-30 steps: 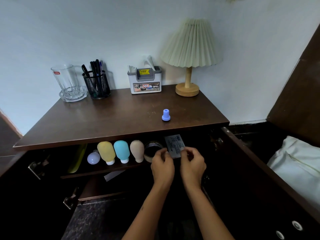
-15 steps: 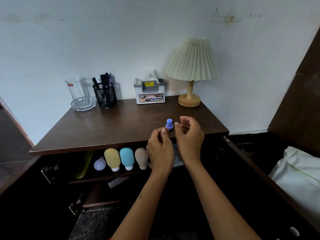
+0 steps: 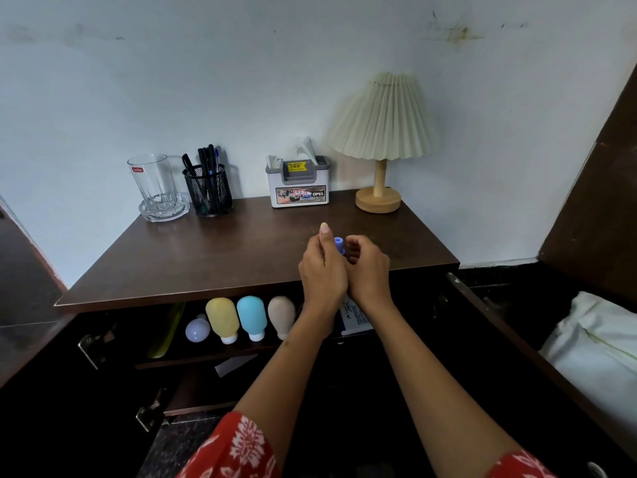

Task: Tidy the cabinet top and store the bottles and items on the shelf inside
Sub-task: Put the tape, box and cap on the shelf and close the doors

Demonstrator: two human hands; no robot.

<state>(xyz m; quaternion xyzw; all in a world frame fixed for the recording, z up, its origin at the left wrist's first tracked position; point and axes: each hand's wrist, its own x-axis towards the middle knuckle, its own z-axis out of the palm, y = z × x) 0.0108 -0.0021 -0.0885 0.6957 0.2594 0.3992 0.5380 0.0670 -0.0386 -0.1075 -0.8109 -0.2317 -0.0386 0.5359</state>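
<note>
Both hands up from the shelf [image 3: 241, 353] to the cabinet top [image 3: 213, 257]: left hand [image 3: 322, 270] and right hand [image 3: 367, 270] close on the small blue bottle [image 3: 339, 243], fingers curled beside it, grip unclear. Likely the last loose item. Shelf holds 3 squeeze bottles [image 3: 253, 317], a bulb [image 3: 197, 330], a printed packet [image 3: 355, 317].

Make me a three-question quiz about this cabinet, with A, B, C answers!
1. Where is the lamp?
A. right back corner of the top
B. inside shelf
C. floor

2. How many squeeze bottles stand in a row on the shelf?
A. one
B. three
C. six

3. What are the hands doing?
A. resting flat
B. closing in on the small blue cap
C. lifting the glass

Answers: 1 A, it stands by the wall at right. 2 B, yellow, blue and beige. 3 B, the left hand and right hand flank the cap.
</note>
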